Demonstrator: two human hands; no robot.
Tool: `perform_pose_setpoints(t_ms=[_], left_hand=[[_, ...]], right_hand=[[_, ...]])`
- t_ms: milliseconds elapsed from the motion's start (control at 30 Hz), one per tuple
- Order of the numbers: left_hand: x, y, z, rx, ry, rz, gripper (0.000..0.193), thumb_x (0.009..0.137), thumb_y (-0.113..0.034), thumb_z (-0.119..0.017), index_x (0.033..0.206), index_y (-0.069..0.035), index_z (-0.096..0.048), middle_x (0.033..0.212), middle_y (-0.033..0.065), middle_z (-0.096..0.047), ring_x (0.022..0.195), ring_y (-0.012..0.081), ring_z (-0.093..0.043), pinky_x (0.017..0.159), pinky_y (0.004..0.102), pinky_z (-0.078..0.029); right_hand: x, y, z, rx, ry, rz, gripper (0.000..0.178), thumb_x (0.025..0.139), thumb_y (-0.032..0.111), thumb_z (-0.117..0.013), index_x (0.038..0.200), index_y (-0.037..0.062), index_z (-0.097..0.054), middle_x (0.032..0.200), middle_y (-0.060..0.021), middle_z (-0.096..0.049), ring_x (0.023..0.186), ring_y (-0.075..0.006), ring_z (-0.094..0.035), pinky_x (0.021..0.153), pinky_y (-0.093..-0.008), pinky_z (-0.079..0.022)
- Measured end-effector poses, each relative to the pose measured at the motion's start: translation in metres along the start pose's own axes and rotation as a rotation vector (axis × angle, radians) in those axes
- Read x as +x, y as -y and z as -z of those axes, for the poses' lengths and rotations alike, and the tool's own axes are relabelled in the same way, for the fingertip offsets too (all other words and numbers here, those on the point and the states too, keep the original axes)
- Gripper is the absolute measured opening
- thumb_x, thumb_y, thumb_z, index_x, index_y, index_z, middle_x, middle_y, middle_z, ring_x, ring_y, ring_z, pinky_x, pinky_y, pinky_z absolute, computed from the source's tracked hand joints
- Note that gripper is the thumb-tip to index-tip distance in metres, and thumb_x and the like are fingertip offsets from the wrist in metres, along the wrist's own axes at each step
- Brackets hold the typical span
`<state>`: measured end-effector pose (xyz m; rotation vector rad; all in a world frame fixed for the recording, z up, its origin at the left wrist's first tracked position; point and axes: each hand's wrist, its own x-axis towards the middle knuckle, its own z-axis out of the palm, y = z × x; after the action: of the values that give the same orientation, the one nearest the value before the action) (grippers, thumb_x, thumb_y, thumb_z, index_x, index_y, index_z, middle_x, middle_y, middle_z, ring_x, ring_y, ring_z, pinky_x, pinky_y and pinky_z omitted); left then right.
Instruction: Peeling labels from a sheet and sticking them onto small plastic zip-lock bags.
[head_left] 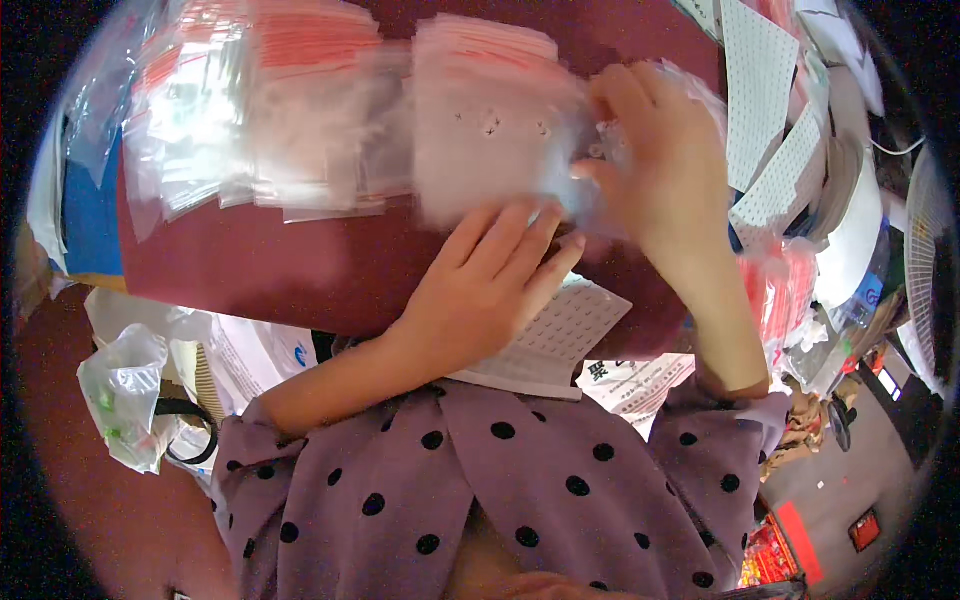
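Note:
My left hand [490,270] lies with its fingers stretched out at the lower edge of a stack of clear zip bags [480,165] with red top strips. On the top bag lie several tiny dark cross-shaped marks or pieces [491,127], too small to name. To the right, my right hand [660,150] curves over shiny clear plastic [612,145] holding small pale bits. Motion smears its fingers, and whether they grip anything is unclear. Under my left wrist is a white card [570,325] with rows of small dark marks.
More clear zip bags with red strips [310,120] are fanned across the dark red table [250,265] at the left. Dotted white cards [757,85] pile up at the right edge. A clear plastic bag [125,385] hangs at lower left, and red-strip bags [785,285] lie at right.

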<state>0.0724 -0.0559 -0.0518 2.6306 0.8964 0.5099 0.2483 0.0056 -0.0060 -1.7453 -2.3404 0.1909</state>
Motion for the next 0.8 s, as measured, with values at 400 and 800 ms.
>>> perform_pose_setpoints(t_ms=[400,800], left_hand=[[0.004,0.001,-0.001,-0.068,0.000,0.060,0.036,0.075,-0.017,-0.053,0.110,-0.014,-0.061,0.122,0.0060,-0.054,0.110,0.0236,-0.052,0.091,0.0401,-0.040],[0.003,-0.001,-0.002,0.093,0.042,0.042,0.037,0.074,-0.016,-0.052,0.110,-0.015,-0.059,0.121,0.0026,-0.055,0.111,0.0183,-0.052,0.093,0.0407,-0.036]], right_hand=[[-0.011,-0.021,0.003,-0.119,-0.012,-0.045,0.037,0.057,0.020,-0.075,0.086,0.0099,-0.055,0.075,-0.0075,-0.060,0.083,-0.0308,-0.057,0.074,-0.0418,-0.037],[-0.026,-0.008,0.006,0.315,0.148,-0.138,0.020,0.068,0.001,-0.063,0.084,0.0049,-0.051,0.073,-0.0057,-0.059,0.073,-0.0249,-0.058,0.071,-0.0343,-0.041]])
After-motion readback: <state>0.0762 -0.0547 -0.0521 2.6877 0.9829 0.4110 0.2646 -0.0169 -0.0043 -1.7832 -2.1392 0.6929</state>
